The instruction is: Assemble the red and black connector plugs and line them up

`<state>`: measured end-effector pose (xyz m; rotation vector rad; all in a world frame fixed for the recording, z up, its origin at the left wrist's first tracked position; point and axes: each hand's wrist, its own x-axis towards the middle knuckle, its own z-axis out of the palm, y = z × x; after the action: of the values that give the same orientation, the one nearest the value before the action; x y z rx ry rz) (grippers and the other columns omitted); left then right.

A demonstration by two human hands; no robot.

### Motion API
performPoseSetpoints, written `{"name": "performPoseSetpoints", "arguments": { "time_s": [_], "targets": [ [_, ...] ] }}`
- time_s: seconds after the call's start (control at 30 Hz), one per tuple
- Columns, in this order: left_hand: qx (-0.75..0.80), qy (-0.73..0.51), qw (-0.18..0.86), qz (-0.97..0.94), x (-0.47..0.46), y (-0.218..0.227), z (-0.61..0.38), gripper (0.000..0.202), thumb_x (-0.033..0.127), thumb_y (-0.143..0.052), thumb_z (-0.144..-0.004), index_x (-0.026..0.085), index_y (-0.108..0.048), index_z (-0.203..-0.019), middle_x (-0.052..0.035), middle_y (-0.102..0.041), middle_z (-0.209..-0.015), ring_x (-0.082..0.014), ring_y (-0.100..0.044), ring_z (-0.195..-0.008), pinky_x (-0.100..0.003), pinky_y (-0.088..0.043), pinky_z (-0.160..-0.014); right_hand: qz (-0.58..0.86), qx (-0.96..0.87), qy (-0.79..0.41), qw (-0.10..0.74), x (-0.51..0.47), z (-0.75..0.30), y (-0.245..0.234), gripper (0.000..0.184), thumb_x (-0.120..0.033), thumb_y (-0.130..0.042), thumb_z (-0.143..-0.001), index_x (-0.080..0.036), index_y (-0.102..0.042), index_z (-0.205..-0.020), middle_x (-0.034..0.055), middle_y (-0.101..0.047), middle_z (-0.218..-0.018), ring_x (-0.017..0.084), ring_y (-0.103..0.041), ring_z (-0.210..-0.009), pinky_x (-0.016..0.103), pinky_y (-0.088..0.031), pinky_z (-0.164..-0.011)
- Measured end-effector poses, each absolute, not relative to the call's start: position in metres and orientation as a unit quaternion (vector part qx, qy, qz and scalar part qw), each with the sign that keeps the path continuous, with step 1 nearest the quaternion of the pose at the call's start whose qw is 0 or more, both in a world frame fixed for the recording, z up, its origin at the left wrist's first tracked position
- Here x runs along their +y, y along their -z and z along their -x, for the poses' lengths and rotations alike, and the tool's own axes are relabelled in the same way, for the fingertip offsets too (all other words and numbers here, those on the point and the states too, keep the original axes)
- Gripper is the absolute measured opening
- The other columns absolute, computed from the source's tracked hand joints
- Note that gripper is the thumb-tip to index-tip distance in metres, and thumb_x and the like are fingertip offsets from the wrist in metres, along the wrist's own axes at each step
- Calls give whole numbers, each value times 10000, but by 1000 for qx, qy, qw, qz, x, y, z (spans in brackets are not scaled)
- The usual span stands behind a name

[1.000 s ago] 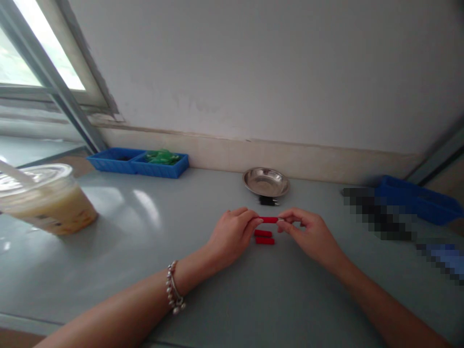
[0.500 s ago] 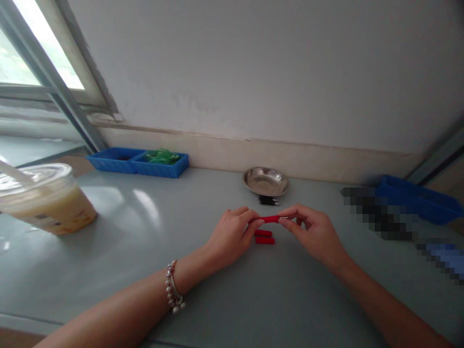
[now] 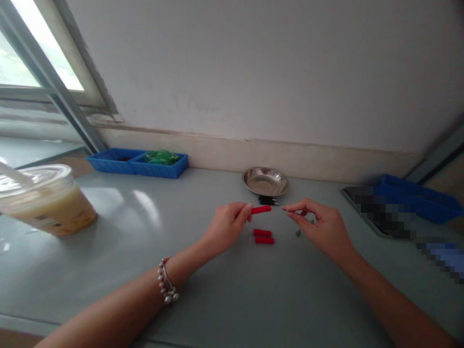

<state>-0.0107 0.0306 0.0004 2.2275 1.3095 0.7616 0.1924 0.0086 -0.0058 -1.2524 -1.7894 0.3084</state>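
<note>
My left hand (image 3: 232, 220) pinches one end of a slim red tube (image 3: 261, 210), which points right with its far end free. My right hand (image 3: 319, 224) is closed at thumb and forefinger on a thin, small metal piece (image 3: 284, 209), its shape hard to make out. A short gap parts that piece from the tube. Below on the table lie two more red tubes, an upper one (image 3: 262, 232) and a lower one (image 3: 264, 240), side by side. A small grey cone-like part (image 3: 297, 233) sits under my right hand, and another grey bit shows partly behind the fingers.
Behind the hands stands a round steel dish (image 3: 266, 181), with black pin-like parts (image 3: 267, 200) before it. Blue trays (image 3: 159, 170) hold green pieces at back left. A drink cup (image 3: 54, 208) is at left. A dark flat device (image 3: 377, 212) and blue tray (image 3: 416, 198) are at right.
My hands have drawn apart. The red tube has moved slightly left and up in my left hand, and the right fingers have come off its end, showing the thin metal piece.
</note>
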Motion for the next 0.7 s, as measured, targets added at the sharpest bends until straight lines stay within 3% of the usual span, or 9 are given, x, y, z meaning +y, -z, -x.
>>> {"name": "performPoseSetpoints", "arguments": {
  "time_s": [0.13,0.43,0.7],
  "targets": [
    [495,-200,70,-843,27,-1,12,306,309,-356,-872,168,-605,-764,-28,-573,-771,-192,-522,-772,-339,-304,-712,566,-727,-7,389,13,-201,7,113,-221,-507,-739,-184,-614,-745,19,-621,-674,139,-558,-629,275,-424,-622],
    [478,-145,92,-861,26,13,13,206,293,-417,-851,203,-583,-932,-56,-534,-934,-225,-504,-888,-377,-314,-755,648,-702,14,294,28,-214,24,192,-177,-442,-715,-179,-629,-760,35,-633,-664,173,-557,-621,296,-406,-589],
    [454,-152,96,-873,23,14,11,230,338,-392,-867,223,-574,-947,-57,-514,-932,-238,-461,-913,-377,-311,-737,681,-701,-28,211,39,-227,35,173,-145,-479,-685,-164,-651,-684,67,-652,-657,184,-591,-606,283,-412,-573]
  ]
}}
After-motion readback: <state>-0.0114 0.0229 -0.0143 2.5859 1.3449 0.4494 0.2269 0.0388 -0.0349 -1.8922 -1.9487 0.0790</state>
